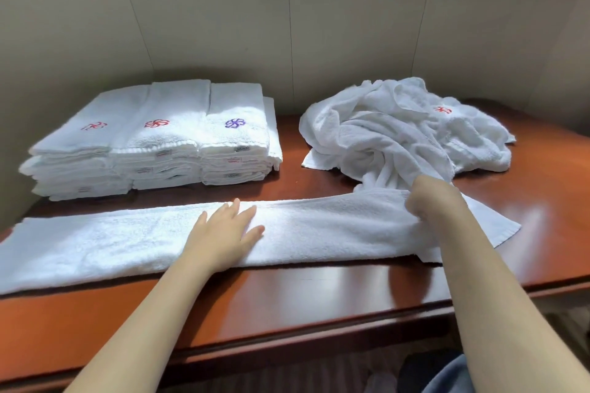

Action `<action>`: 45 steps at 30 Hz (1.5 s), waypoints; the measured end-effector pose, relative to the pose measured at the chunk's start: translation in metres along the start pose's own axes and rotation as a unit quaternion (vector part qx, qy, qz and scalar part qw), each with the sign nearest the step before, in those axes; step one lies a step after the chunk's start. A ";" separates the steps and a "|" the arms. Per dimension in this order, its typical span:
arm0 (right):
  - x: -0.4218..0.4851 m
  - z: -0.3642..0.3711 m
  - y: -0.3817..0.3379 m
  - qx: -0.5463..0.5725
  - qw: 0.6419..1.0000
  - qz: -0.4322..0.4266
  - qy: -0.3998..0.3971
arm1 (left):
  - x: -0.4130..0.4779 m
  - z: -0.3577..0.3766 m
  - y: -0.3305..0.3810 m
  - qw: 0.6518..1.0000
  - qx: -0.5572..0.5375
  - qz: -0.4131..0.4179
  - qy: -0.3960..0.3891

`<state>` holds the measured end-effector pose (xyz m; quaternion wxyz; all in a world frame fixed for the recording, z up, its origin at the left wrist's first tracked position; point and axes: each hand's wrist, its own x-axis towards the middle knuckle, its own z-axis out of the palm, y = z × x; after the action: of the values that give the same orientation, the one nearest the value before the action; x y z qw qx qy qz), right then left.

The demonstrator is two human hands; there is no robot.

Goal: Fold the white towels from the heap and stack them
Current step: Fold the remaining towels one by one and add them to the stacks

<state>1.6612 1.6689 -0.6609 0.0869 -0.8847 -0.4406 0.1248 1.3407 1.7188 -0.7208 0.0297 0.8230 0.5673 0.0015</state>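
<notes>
Head cam: on the reddish table (287,303), your left hand (226,233) lies flat, fingers straight, on the long folded towel (111,246) stretched across mid-frame. Your right hand (431,204) is bunched around its right end. Further back, the heap (399,134) sits upper right and the folded stacks (153,143) upper left.
</notes>
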 end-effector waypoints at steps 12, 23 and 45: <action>-0.054 0.087 -0.108 -0.030 0.934 -0.354 0.024 | -0.048 0.013 -0.053 0.999 -0.044 -0.026 0.016; -0.072 0.127 -0.148 -0.063 0.918 -0.390 0.035 | -0.079 0.003 -0.129 0.981 -0.043 -0.190 0.010; -0.127 0.164 -0.211 -0.100 0.843 -0.524 -0.063 | -0.100 -0.005 -0.215 0.594 -0.450 -0.536 0.395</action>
<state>1.3784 1.7001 -0.7431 0.0224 -0.5159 -0.8534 0.0717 1.1042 1.7023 -0.7238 0.1647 0.1708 0.7898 0.5656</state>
